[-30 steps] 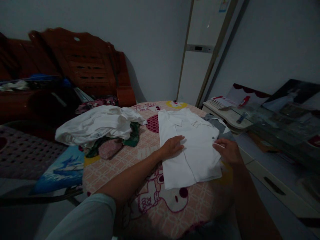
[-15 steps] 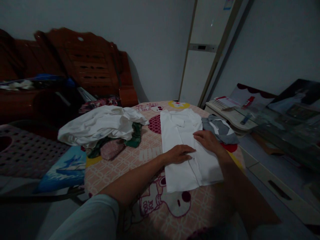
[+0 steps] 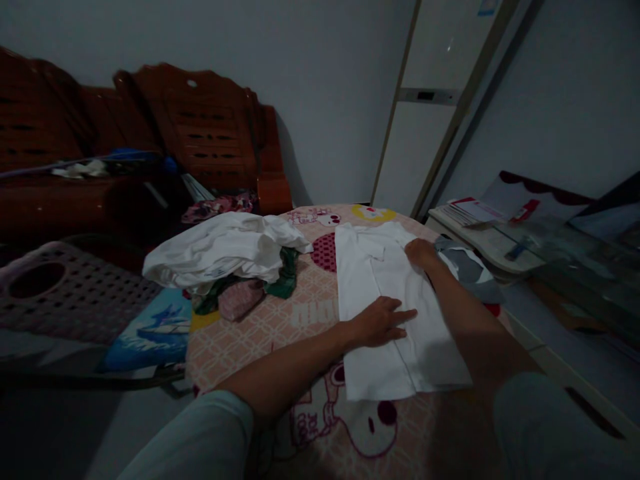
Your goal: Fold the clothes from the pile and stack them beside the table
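Note:
A white shirt [image 3: 365, 293] lies folded lengthwise on the round table, its collar end away from me and a short sleeve folded over near the top. My left hand [image 3: 381, 323] rests flat on the lower middle of the shirt, fingers spread. At the shirt's upper right edge is my right hand [image 3: 421, 255], its fingers curled in and closed on the fabric. Just right of that hand lies a grey and white folded garment [image 3: 470, 267], partly hidden by my forearm.
A pile of white clothing [image 3: 225, 250] lies on the table's left side, over green cloth [image 3: 283, 273] and a pinkish bundle [image 3: 241, 298]. The patterned tablecloth [image 3: 270, 333] covers the table. Around it stand a woven chair [image 3: 85, 287], a wooden sofa [image 3: 210, 133] and a glass shelf [image 3: 575, 267].
My right hand has moved up to the shirt's upper right edge, and its fingers have curled in. My left hand has slid slightly right, fingers spreading. The view has turned a little left.

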A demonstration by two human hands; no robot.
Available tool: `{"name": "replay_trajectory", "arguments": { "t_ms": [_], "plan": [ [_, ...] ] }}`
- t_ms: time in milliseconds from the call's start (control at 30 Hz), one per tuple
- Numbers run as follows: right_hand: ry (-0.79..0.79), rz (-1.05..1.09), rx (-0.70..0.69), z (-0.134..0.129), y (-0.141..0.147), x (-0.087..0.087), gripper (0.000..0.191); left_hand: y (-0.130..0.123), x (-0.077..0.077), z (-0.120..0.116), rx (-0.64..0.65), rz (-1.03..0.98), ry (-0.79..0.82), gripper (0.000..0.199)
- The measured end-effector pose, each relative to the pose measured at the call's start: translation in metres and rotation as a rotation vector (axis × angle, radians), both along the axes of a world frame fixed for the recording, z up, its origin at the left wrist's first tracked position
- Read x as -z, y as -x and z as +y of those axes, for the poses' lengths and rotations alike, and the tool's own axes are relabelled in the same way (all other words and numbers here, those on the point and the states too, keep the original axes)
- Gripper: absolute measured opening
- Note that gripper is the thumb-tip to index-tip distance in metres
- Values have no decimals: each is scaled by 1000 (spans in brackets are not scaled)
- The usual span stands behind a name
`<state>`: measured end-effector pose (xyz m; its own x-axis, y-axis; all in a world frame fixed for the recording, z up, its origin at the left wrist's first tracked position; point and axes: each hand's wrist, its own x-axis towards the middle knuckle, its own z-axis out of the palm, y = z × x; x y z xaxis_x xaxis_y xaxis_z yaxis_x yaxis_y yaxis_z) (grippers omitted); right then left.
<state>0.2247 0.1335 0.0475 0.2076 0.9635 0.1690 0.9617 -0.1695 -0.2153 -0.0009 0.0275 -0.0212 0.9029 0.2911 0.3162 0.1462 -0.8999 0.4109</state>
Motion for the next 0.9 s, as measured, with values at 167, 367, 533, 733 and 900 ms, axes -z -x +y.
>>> {"name": "replay_trajectory", "arguments": {
  "t_ms": [167, 367, 533, 733, 900],
  "plan": [
    [-127, 238, -24, 18, 11, -16, 28, -2, -3, 1, 91, -32, 101, 53],
    [-271, 1044, -53, 40, 39, -30, 35, 4, -14, 0, 200, -210, 462, 50],
    [-208, 1051, -104, 64, 59, -28, 50, 5, -11, -2, 162, -164, 670, 49],
    [-176, 855, -202, 74, 66, -22, 50, 0, 2, -4, 122, -192, 957, 49],
    [-172, 658, -189, 33, 44, -15, 38, 17, -4, 33, -317, -245, 747, 30]
  ]
}}
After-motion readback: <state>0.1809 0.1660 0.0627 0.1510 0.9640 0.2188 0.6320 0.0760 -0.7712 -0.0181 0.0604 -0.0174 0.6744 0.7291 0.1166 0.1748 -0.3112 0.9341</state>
